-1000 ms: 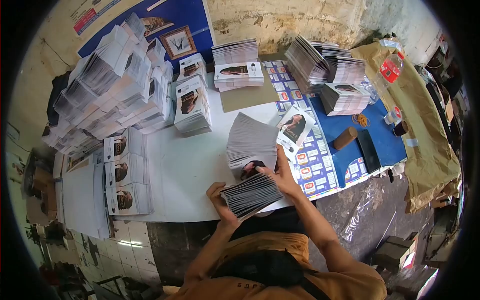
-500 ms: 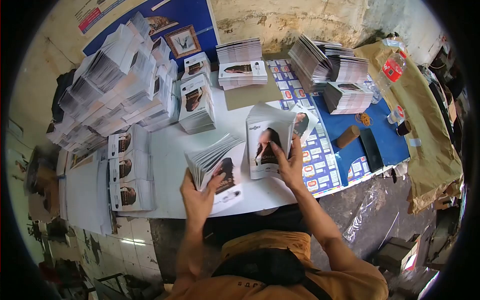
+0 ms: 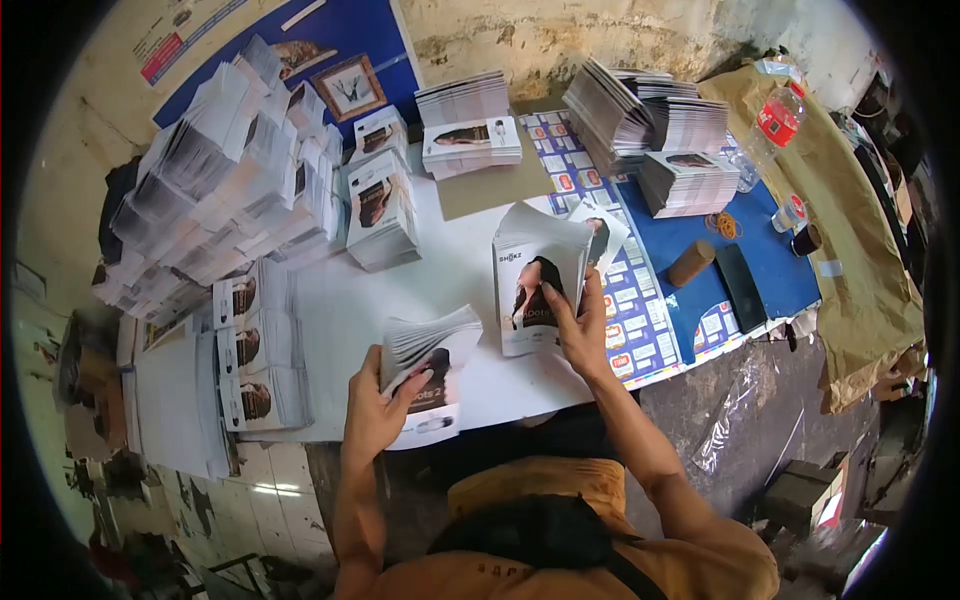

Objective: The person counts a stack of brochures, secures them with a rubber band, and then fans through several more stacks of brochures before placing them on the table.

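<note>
A bundle of printed booklets (image 3: 437, 385), its upper edges fanned and curled, is gripped in my left hand (image 3: 380, 400), with the thumb over the cover picture. My right hand (image 3: 580, 325) grips another booklet stack (image 3: 520, 290) by its right side, thumb on the cover; the stack's top edges are fanned. Both covers show a figure with long dark hair. Behind my right hand, a loose booklet (image 3: 603, 235) lies tilted. The two held bundles are apart, over the white table (image 3: 330, 300).
Tall paper piles (image 3: 220, 170) rise at the left, above a row of booklet stacks (image 3: 262, 345). More stacks (image 3: 690, 180) stand at the back right, near rubber bands (image 3: 725, 225), a brown cylinder (image 3: 691, 263), a black tray (image 3: 739, 288) and a plastic bottle (image 3: 778, 125).
My left hand has moved slightly left and down with its bundle, whose fanned edges are now bent and closer together. My right hand still holds its stack in nearly the same place.
</note>
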Available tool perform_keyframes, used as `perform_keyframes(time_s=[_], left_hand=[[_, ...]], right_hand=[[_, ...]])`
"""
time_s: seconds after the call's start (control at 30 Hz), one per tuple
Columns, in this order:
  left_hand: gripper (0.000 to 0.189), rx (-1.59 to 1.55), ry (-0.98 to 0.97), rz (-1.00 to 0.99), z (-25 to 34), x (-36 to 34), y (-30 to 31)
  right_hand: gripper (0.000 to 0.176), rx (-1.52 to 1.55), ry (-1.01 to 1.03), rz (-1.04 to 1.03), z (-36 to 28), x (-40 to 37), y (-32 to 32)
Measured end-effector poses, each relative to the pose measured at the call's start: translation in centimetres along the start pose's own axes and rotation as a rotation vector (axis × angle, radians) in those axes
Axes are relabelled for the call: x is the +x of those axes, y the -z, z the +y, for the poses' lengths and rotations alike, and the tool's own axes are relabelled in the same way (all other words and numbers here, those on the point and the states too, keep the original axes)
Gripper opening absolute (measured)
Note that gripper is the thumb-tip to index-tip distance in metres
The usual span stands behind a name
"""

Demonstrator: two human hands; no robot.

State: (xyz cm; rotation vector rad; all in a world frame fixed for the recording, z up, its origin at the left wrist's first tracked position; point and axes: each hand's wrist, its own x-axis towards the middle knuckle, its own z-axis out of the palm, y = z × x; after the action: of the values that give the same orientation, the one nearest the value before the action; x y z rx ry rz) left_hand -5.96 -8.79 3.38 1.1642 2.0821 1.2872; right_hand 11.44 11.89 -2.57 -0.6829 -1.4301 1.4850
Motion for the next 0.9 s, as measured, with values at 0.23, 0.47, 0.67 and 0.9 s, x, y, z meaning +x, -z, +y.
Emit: perform_keyframes(time_s=[0.23, 0.47, 0.67, 0.9], left_hand=[[0.032, -0.428, -0.377, -0.062, -2.1, -0.2, -5.0], [0.048, -0.521, -0.270, -0.214, -2.4, 1.5, -9.4], [0.044, -0.223, -0.453, -0.005, -5.6, 2.4, -11.2], [0.084, 0.106, -0.470, 0.275, -3.9, 2.3, -11.2]], right_hand=[[0.032, 0.117, 0.070, -0.152, 0.1, 0.0, -1.6], [0.030, 0.230, -0.059, -0.294, -0.6, -0.2, -1.6], [0.038, 0.402, -0.199, -0.395, 1.4, 0.3, -0.5], [0.040, 0.342, -0.229, -0.371, 1.9, 0.4, -0.5]])
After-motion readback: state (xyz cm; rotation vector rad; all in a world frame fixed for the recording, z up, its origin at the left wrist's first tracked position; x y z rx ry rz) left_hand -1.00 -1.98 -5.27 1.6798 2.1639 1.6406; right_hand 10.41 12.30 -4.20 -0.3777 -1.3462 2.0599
